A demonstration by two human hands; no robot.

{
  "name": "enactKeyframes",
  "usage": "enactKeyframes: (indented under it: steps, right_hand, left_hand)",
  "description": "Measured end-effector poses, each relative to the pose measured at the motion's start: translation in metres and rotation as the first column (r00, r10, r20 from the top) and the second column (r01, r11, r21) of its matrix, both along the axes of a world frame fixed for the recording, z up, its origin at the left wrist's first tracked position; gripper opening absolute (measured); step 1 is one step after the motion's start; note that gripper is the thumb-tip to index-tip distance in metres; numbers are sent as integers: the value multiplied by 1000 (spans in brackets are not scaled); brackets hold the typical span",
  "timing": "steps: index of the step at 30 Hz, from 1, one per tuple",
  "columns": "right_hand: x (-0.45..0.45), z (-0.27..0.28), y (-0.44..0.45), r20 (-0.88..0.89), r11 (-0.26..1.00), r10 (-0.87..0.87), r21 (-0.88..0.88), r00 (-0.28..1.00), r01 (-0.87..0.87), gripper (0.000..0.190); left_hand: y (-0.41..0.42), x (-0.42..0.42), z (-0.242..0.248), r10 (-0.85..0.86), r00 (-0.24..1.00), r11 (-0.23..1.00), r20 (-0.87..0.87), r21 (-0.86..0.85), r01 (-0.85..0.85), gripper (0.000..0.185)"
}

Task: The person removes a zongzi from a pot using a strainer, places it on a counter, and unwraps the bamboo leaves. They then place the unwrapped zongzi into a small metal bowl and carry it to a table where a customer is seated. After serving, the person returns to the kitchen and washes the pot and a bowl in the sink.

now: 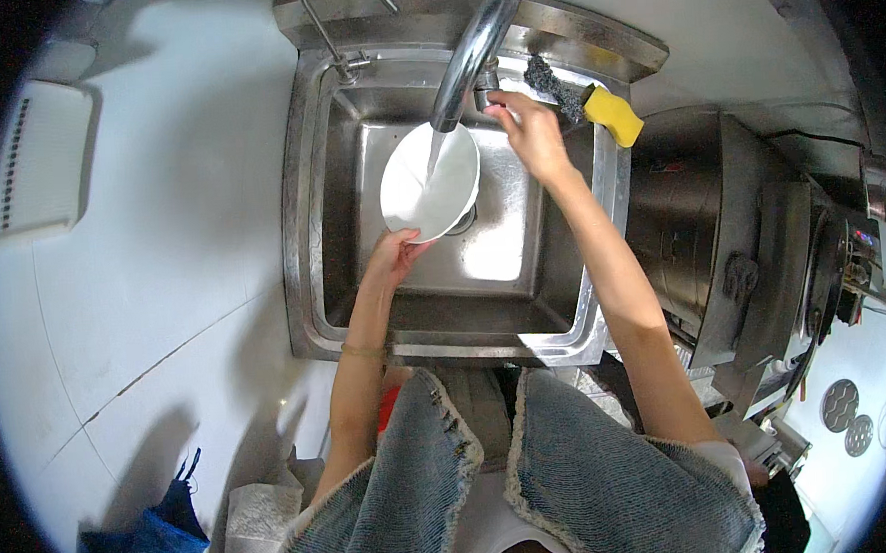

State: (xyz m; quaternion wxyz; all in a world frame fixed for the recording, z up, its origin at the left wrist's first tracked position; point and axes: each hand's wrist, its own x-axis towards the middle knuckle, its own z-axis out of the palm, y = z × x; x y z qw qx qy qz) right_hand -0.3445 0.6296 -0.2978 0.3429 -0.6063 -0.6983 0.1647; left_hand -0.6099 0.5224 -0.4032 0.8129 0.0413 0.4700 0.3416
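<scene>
My left hand [397,253] grips the near rim of a white bowl or deep plate [423,191], tilted above the floor of a stainless steel sink [428,285]. Water runs into it from the spout of a curved chrome faucet [469,57]. My right hand [529,129] is at the faucet's handle [486,94], right of the spout, with thumb and fingertips touching it. Part of the drain [464,221] shows behind the white dish.
On the sink's back right corner lie a dark steel wool scrubber [553,87] and a yellow sponge [613,115]. A thin second faucet [342,64] stands at the back left. Metal kitchen equipment [672,212] adjoins the right side. A white rack [42,158] is on the left wall.
</scene>
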Motion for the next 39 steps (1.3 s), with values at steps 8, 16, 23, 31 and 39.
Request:
enactKeyframes:
  steps: [8, 16, 23, 31, 39]
  right_hand:
    - [147, -56, -10, 768, 968, -204, 66, 608, 241, 70]
    - [80, -29, -48, 490, 934, -74, -271, 869, 232, 48]
    - [-72, -29, -97, 51, 743, 468, -562, 882, -362, 35]
    - [-76, -66, -46, 345, 993, 113, -64, 932, -97, 33]
    - [-115, -45, -69, -356, 831, 502, -54, 788, -553, 32]
  left_hand:
    - [12, 9, 53, 53, 877, 933, -477, 337, 127, 61]
    - [12, 9, 67, 42, 780, 894, -625, 373, 251, 46]
    - [6, 15, 59, 78, 805, 873, -589, 430, 231, 39]
    - [-3, 33, 65, -28, 828, 903, -560, 342, 262, 41]
    - [1, 22, 63, -167, 904, 885, -393, 345, 313, 45]
